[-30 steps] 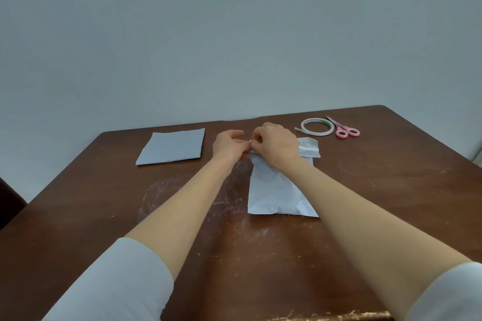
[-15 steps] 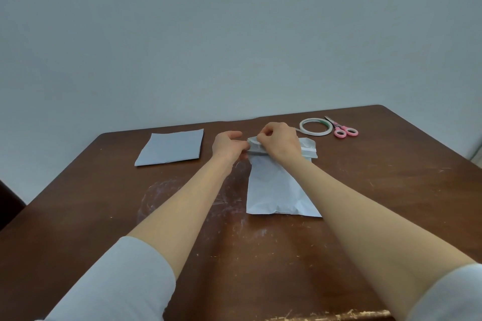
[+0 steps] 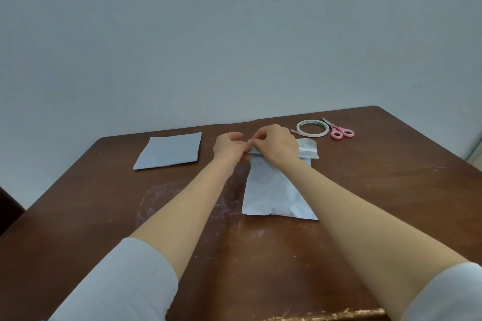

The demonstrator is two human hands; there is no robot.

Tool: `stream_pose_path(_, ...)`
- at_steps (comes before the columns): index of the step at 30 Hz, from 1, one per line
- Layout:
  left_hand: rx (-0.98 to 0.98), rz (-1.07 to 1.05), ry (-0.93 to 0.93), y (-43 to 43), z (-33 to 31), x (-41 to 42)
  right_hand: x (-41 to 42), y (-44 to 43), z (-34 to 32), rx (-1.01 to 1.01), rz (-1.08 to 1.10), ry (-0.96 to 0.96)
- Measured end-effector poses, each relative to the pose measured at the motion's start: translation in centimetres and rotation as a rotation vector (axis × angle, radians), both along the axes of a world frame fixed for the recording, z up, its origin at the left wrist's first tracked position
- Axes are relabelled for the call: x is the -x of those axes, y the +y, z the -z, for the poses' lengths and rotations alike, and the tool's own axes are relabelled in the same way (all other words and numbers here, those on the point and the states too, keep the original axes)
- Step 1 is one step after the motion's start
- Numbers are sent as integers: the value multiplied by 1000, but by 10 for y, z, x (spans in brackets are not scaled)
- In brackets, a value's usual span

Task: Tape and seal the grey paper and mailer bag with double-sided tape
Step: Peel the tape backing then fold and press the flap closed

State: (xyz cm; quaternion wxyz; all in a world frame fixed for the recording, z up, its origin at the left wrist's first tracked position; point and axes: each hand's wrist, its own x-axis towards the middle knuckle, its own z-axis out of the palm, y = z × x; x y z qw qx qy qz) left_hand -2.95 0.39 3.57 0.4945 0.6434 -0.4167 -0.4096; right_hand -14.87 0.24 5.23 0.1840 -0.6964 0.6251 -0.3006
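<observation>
While your right hand (image 3: 276,144) and left hand (image 3: 229,147) pinch the tape liner (image 3: 249,142) at the mailer bag's (image 3: 276,190) flap, peel toward 3 o'clock next.

Soft even light, faint shadows, sharp centre, wide-angle stretch at edges, no glare

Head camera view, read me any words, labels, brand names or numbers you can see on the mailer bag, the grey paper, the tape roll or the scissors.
No readable text anywhere in this view.
Mailer bag: plain, no print visible; the hands cover part of its flap.
Grey paper: blank.
Tape roll: greenish inner rim, no lettering to be made out.
Scissors: pink handles, no marking to be made out.
</observation>
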Motion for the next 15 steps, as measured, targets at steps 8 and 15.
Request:
stream_pose_path(8, -13, -61, -11, -2, 2, -1, 7, -5, 9, -45, 94, -160)
stream_pose_path(15, -2, -125, -10, -1, 4, 3, 32, -1, 1, -214, 246, -612)
